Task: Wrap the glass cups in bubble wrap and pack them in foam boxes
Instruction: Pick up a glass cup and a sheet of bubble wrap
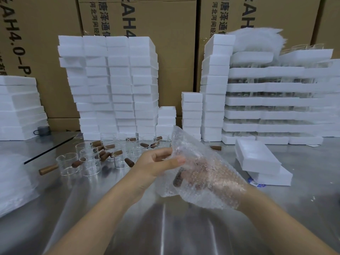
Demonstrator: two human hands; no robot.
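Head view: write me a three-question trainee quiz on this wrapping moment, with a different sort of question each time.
1. True or false: the left hand pinches an edge of the bubble wrap.
2. Multiple choice: the two stacked foam boxes nearest the wrap lie A) to its right, B) to its left, C) beneath it.
3. Fill in: the cup handle showing through the wrap is coloured ____.
Key: 1 true; 2 A; 3 brown.
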